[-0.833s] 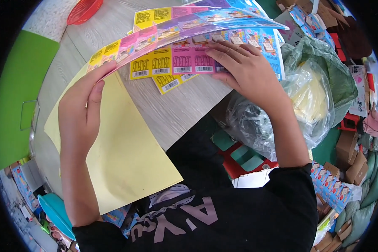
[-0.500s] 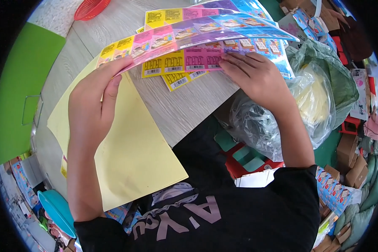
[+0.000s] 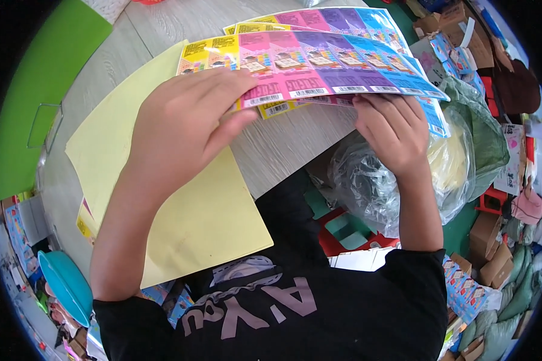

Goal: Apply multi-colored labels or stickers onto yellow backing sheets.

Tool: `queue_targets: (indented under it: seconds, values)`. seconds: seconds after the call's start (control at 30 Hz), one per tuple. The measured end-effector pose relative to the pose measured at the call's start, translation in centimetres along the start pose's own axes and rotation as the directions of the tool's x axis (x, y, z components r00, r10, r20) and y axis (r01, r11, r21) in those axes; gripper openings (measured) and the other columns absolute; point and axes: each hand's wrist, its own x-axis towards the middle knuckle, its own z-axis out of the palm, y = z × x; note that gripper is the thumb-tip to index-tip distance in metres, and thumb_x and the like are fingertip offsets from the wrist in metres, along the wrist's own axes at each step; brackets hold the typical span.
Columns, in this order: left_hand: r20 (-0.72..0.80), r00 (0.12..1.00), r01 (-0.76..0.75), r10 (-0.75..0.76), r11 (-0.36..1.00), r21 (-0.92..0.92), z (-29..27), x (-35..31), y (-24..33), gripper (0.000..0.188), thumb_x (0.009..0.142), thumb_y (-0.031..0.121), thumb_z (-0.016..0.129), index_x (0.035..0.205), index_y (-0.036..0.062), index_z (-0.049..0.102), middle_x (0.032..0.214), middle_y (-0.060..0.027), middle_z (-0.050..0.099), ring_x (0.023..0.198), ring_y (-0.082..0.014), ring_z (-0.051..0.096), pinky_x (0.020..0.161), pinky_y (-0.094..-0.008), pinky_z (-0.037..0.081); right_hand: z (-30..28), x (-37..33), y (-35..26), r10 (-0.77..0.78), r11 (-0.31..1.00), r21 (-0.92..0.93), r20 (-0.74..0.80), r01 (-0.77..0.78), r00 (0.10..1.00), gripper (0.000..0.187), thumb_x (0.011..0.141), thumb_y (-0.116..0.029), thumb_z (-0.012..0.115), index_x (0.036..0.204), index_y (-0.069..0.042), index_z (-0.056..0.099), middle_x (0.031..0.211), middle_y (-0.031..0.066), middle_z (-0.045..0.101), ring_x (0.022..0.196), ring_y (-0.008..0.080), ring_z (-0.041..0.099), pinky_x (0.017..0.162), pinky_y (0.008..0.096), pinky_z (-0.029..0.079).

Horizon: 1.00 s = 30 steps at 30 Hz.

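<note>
A glossy printed sheet (image 3: 289, 60), striped yellow, pink, purple and blue with rows of small label pictures, bows upward over similar sheets. My left hand (image 3: 190, 120) is at its near left edge, fingers over the print and thumb below the edge. With its fingers curled and their tips hidden under the sheet's near edge, my right hand (image 3: 397, 129) grips toward the blue end. Beneath my left forearm lies large pale yellow paper (image 3: 208, 222), reaching over the table's near edge.
More printed sheets (image 3: 331, 18) lie behind on the grey wood-grain table (image 3: 307, 135). A clear plastic bag (image 3: 370, 180) with yellowish contents bulges at the right. A green board (image 3: 42, 90) is at far left, a teal basin (image 3: 66, 286) at lower left. Cardboard boxes (image 3: 491, 246) stand on the right.
The printed sheet has shifted right and nearer, its face now tilted more toward view. My left hand moved right with it; my right hand moved right and slipped under its near edge.
</note>
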Motion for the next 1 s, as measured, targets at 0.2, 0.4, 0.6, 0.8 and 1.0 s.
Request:
queue_targets:
  seconds: [0.2,0.4,0.6,0.8,1.0]
  values:
    - [-0.014,0.998,-0.064,0.066,0.992,0.110,0.4,-0.2,0.2,0.036,0.084,0.008,0.079,0.120,0.0090,0.075,0.116,-0.0108,0.077,0.112,-0.0280,0.073,0.090,-0.0403,0.057,-0.4,0.6,-0.4,0.009,1.000,0.008,-0.060,-0.008,0.998,0.026,0.073,0.004,0.082,0.096,-0.002,0.072,0.094,0.0095,0.075,0.084,0.0268,0.073,0.075,0.0374,0.056]
    - [-0.077,0.993,-0.079,0.090,0.988,0.135,0.9,-0.4,0.3,0.031,0.085,0.004,0.076,0.115,0.0088,0.076,0.107,-0.0084,0.079,0.098,-0.0262,0.076,0.083,-0.0387,0.059,0.2,2.0,-3.0,0.123,0.992,-0.027,-0.021,-0.123,0.992,0.024,0.076,-0.007,0.085,0.097,-0.005,0.073,0.087,0.0061,0.071,0.076,0.0243,0.069,0.069,0.0356,0.055]
    - [-0.109,0.978,-0.159,0.180,0.971,0.180,1.1,0.3,1.6,0.023,0.084,0.013,0.076,0.106,0.0069,0.074,0.100,-0.0078,0.080,0.094,-0.0224,0.078,0.077,-0.0351,0.060,1.6,3.9,-5.3,0.079,0.996,-0.043,-0.057,-0.081,0.995,0.022,0.078,-0.014,0.081,0.098,-0.007,0.076,0.085,0.0015,0.071,0.073,0.0167,0.067,0.061,0.0291,0.048]
    - [-0.077,0.979,-0.172,0.190,0.965,0.197,0.7,0.5,1.8,0.026,0.084,0.008,0.075,0.110,0.0070,0.075,0.100,-0.0082,0.079,0.094,-0.0243,0.077,0.078,-0.0368,0.059,1.9,4.2,-5.7,0.000,0.999,-0.050,-0.148,-0.008,0.989,0.022,0.075,-0.009,0.074,0.096,-0.005,0.077,0.084,0.0046,0.074,0.073,0.0167,0.070,0.059,0.0277,0.049]
    - [-0.058,0.978,-0.185,0.201,0.961,0.207,-0.1,0.1,0.6,0.026,0.082,0.009,0.070,0.108,0.0084,0.076,0.103,-0.0066,0.080,0.096,-0.0242,0.077,0.084,-0.0373,0.060,0.1,2.4,-4.1,-0.003,0.998,-0.055,-0.042,0.001,0.999,0.019,0.079,-0.011,0.077,0.097,-0.006,0.076,0.082,0.0041,0.073,0.069,0.0157,0.070,0.059,0.0278,0.050]
